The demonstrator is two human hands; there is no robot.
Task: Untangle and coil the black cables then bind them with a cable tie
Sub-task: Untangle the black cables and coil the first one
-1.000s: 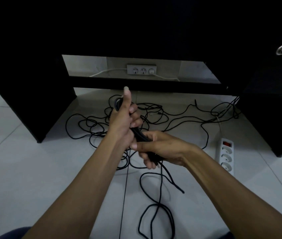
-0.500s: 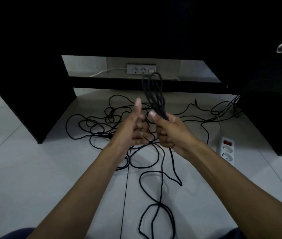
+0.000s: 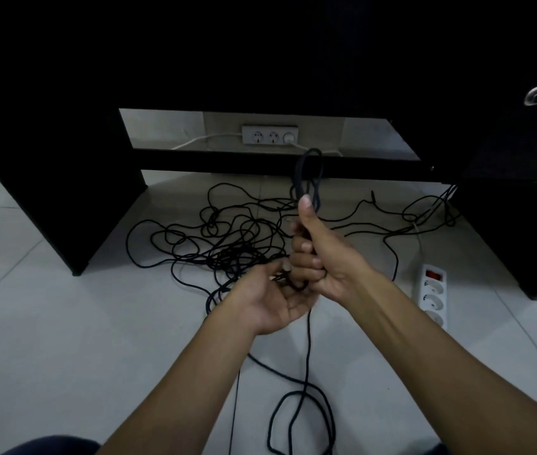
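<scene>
right hand (image 3: 322, 257) fisted round the upright cable coil (image 3: 308, 178); left hand (image 3: 270, 300) loosely cupped, feeding strand below. rest of black cable (image 3: 227, 238) tangled on floor. keep loops even, draw slack slowly.

— What does the person have on their arms?

— Nothing. Both forearms are bare from the bottom edge of the picture up to the wrists, with no sleeve showing.

— Any watch, ring or glove?

— None that shows. The left hand (image 3: 268, 302) and the right hand (image 3: 326, 257) are bare, and the thumbnail on the right one looks short and plain.

— Anything worn lower down?

— A bit of dark blue cloth (image 3: 53, 445) shows at the bottom left corner, and a sliver of the same at the bottom right. It is too cropped to tell what garment it is.
</scene>
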